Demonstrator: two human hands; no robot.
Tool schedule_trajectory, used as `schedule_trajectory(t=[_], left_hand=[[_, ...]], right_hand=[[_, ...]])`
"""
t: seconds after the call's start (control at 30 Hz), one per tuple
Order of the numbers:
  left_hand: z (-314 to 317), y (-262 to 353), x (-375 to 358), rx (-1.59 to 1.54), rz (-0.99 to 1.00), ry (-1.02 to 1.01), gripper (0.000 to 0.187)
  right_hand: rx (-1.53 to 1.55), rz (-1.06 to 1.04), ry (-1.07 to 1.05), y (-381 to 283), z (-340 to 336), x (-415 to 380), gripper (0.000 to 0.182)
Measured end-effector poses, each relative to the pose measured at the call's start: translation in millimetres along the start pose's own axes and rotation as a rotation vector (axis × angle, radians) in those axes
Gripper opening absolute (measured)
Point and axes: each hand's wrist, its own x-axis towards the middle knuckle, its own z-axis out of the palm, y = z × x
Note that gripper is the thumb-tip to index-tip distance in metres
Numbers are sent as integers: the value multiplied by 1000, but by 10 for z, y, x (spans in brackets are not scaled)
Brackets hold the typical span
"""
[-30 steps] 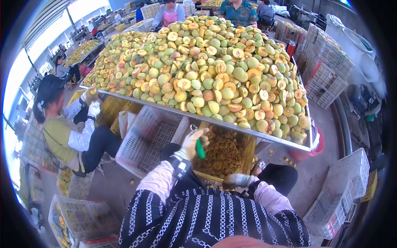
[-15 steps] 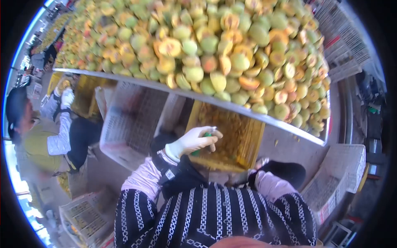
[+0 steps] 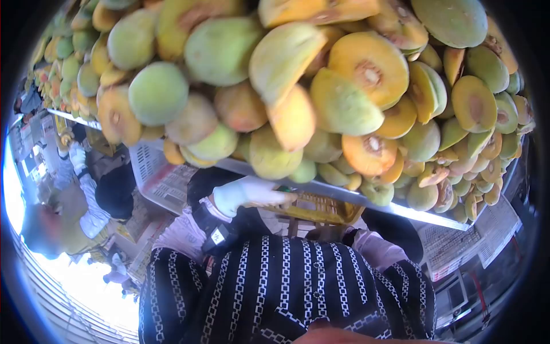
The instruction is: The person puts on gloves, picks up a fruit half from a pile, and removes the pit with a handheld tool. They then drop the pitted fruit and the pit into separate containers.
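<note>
My left hand [image 3: 246, 194], in a white glove, is just under the near edge of a metal-rimmed table [image 3: 321, 187], above a yellow crate [image 3: 338, 210]. Its fingers are closed around a small tool whose green part [image 3: 283, 188] barely shows; the rim hides the rest. Only the pink sleeve [image 3: 379, 250] of my right arm is visible, the hand itself being out of sight below the rim. Heaped on the table are green-skinned peach halves [image 3: 369, 69] with orange flesh, some showing pits.
White plastic crates stand at the left [image 3: 166, 180] and right [image 3: 472, 235] below the table. Another person [image 3: 63, 212] sits at the left with a gloved hand [image 3: 77, 156] near the table edge. Slatted shutters and bright light lie behind that person.
The view has moved closer to the peach heap, which now looms larger and covers more of the yellow crate. My left hand remains near the crate, now partly behind the rim.
</note>
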Motion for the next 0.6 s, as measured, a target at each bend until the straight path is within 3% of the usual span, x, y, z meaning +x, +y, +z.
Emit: schedule_trajectory(t=[0.03,0.1,0.17,0.23,0.3,0.37,0.47,0.6], left_hand=[[-33,47,-35,6,-14,-7,33],[-39,72,-164,-271,-21,-39,35],[-131,-170,-154,-426,-40,-118,36],[-194,-27,-286,-240,46,-5,37],[-217,-67,-242,-270,113,-1,35],[-186,13,-137,-252,128,14,23],[-76,272,-258,-10,182,64,26],[38,245,-391,103,352,-13,30]], right_hand=[[-12,-26,8,37,-282,-136,44],[-35,-75,15,136,-829,-416,44],[-66,-118,20,122,-895,-452,44],[-112,-156,42,37,-883,-395,44],[-171,-186,81,-54,-811,-307,44],[-232,-209,139,-71,-768,-295,44],[-352,-205,250,-38,-743,-371,44],[-391,-121,428,-830,-890,-994,39]])
